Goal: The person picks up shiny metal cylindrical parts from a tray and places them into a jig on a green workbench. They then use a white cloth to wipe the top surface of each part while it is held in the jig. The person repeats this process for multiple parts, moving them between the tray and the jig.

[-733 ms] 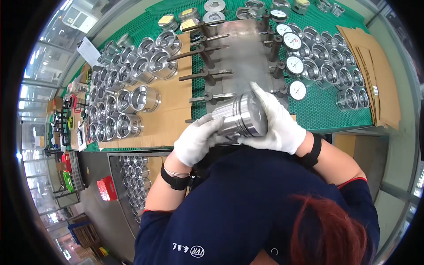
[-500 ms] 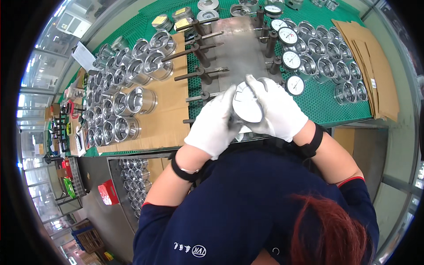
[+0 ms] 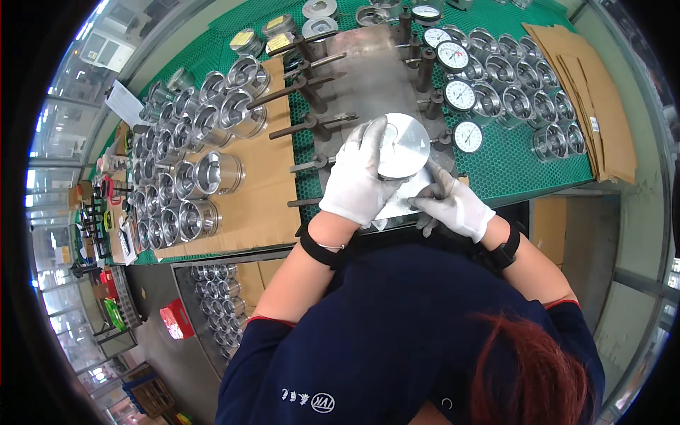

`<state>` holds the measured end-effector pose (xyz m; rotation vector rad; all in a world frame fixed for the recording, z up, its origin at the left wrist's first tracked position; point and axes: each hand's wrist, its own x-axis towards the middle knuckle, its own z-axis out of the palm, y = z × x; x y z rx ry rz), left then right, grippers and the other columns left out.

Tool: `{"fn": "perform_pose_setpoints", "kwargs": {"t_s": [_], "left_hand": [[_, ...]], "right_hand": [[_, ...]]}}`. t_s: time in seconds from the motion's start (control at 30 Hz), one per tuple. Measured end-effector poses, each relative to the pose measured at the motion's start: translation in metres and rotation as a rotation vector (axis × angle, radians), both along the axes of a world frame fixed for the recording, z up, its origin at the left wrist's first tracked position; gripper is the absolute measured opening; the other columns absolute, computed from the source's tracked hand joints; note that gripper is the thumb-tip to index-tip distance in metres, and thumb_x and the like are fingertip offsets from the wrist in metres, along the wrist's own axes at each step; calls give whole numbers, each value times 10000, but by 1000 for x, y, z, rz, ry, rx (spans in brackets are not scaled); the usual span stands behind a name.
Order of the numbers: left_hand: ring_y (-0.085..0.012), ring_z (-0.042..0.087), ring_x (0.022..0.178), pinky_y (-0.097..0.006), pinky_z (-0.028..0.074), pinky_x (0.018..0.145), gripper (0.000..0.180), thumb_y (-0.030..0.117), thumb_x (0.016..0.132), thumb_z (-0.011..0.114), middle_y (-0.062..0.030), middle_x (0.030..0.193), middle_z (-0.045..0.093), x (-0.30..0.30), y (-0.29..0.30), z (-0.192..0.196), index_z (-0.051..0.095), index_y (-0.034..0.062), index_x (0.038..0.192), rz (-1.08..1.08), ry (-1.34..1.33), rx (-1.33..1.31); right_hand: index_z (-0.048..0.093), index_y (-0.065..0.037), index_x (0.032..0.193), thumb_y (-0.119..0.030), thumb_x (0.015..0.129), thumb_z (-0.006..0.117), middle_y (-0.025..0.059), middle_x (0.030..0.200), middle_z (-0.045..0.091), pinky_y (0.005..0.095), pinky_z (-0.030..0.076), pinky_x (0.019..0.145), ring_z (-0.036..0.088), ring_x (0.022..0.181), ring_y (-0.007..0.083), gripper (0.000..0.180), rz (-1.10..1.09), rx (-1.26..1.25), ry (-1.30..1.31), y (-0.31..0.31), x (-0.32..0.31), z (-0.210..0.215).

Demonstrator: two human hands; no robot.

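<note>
My left hand (image 3: 360,168), in a white glove, is closed around the left side of a silver piston (image 3: 408,147). The piston's round, flat crown faces up, with the fingers lying over its left edge. My gloved right hand (image 3: 453,207) is just below and to the right of it, apart from the crown. Its grey-stained fingers are bent and spread, with nothing visible in them. Under both hands lies a pale flat surface (image 3: 398,201), too covered to name. Beyond the piston stretches a grey metal plate (image 3: 372,78).
Metal stands with rods (image 3: 309,92) and dial gauges (image 3: 460,95) flank the plate. Several pistons (image 3: 218,173) stand on cardboard (image 3: 265,191) at left. More pistons (image 3: 517,101) sit on green matting (image 3: 510,166) at right, beside cardboard sheets (image 3: 591,106). Pistons (image 3: 216,297) also fill a lower shelf.
My right hand has come off the piston and dropped down to the right. My left hand keeps hold of the piston, whose crown is now turned more fully upward.
</note>
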<state>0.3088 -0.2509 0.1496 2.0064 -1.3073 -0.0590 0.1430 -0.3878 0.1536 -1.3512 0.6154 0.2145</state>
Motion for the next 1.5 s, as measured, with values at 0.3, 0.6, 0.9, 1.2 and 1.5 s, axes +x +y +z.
{"fn": "perform_pose_setpoints", "kwargs": {"t_s": [0.3,0.6,0.9,1.2,1.5], "left_hand": [[-441,550,1234,-485,499,1018,936,214,698,886,-249,1383,518,8,-9,-1,404,72,1488,-25,29,-68],[-440,544,1252,-478,480,1052,892,184,697,871,-263,1386,519,6,-9,-3,440,62,1468,23,4,-65],[-156,695,806,-288,557,750,396,109,924,611,-97,982,695,-8,37,60,589,-36,1292,-235,739,-258],[-445,662,1068,-475,524,949,578,378,834,752,-265,1154,695,149,192,-7,647,-10,1249,912,-387,631],[-426,689,920,-479,549,836,374,395,860,743,-234,839,728,155,167,2,767,25,911,764,-361,634]], "right_hand": [[59,35,1610,-173,913,717,112,980,701,250,551,727,677,837,130,981,-5,-118,1,-5,5,-10],[94,67,1593,-219,905,721,165,981,708,278,553,755,701,882,176,974,56,-195,61,-5,8,0],[465,39,1459,68,870,397,200,1319,658,316,539,956,687,1137,250,594,-167,-409,-478,-31,-47,51],[581,-13,1220,-196,996,489,175,939,699,350,600,621,720,725,254,303,-804,-317,98,-145,-112,-10],[544,-43,1223,-316,982,564,208,994,691,394,595,710,735,827,323,365,-1100,109,82,-200,-106,-112]]}}
